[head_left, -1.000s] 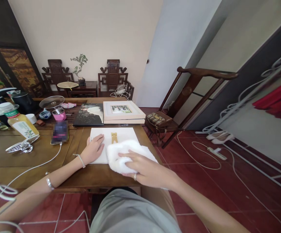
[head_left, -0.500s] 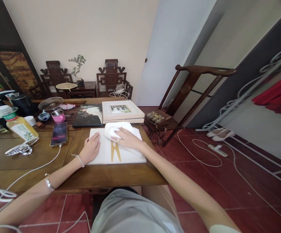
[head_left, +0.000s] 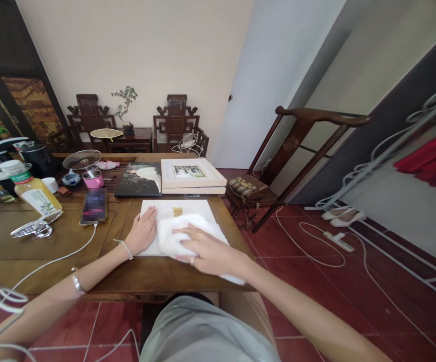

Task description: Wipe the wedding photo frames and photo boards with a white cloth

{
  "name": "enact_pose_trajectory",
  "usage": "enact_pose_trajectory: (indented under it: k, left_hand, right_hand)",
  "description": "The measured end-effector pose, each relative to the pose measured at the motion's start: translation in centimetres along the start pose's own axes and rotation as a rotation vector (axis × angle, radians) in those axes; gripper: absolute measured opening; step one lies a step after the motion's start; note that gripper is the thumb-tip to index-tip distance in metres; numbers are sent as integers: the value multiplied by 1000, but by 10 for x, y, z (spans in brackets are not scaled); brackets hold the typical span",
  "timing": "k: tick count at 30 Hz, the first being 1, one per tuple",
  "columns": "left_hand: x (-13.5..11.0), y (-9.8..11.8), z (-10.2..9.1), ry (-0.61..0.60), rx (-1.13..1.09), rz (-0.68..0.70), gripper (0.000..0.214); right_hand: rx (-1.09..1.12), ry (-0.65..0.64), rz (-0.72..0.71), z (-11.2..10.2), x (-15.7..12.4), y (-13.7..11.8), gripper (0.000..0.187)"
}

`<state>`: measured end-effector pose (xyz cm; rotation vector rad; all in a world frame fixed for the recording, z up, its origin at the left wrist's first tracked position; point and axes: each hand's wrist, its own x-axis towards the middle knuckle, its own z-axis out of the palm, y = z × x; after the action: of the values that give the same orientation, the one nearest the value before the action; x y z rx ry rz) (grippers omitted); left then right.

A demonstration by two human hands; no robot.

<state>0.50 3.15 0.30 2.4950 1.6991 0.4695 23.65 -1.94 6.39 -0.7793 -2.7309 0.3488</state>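
Head view (only one): the cloth has moved. Half a second ago the white cloth [head_left: 168, 234] was up at the board's far right corner; now it's back toward the table's near edge, covering the lower part of the yellow piece [head_left: 178, 211], whose two legs showed then. Only its eared top shows now. Close to where it sat a second ago, so I read this as back-and-forth wiping, mid-stroke.

White board [head_left: 164, 207] lies flat at the near right end of the table [head_left: 157, 276], just in front of the frames [head_left: 171, 173]. Cloth drapes past its near right corner toward the table's near right corner. Left hand [head_left: 143, 234] hasn't shifted: flat, fingers nearly together, pressed on the board's left edge (acting as a clamp, I'd judge). Right hand [head_left: 206, 249] is over the cloth, upper fingers slightly spread; can't tell if the thumb pinches a fold.

Hidden: most of the board's right half, its near right corner, the right thumb and whatever is under the cloth. Phone [head_left: 93, 206] screen is pixelated. Can't make out any marks on the board. Both forearms run out of frame.
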Motion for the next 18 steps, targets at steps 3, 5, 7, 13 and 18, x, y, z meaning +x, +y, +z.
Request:
enact_pose_trajectory:
  k: [3, 5, 7, 13, 18]
  left_hand:
    - [0, 0, -1, -4, -12, -5, 46]
    - [0, 0, -1, -3, -23, -8, 45]
    - [1, 0, -1, 2, -29, -8, 45]
    - [1, 1, -2, -14, -23, -3, 47]
    - [1, 0, -2, 8, -28, 7, 46]
  right_hand:
    - [-64, 57, 60, 3, 28, 32, 29]
    - [-100, 66, 87, 3, 47, 50, 29]
    - [-130, 59, 106, 3, 64, 61, 28]
    - [-102, 80, 143, -1, 85, 73, 32]
    - [-38, 62, 137, -9, 82, 75, 39]
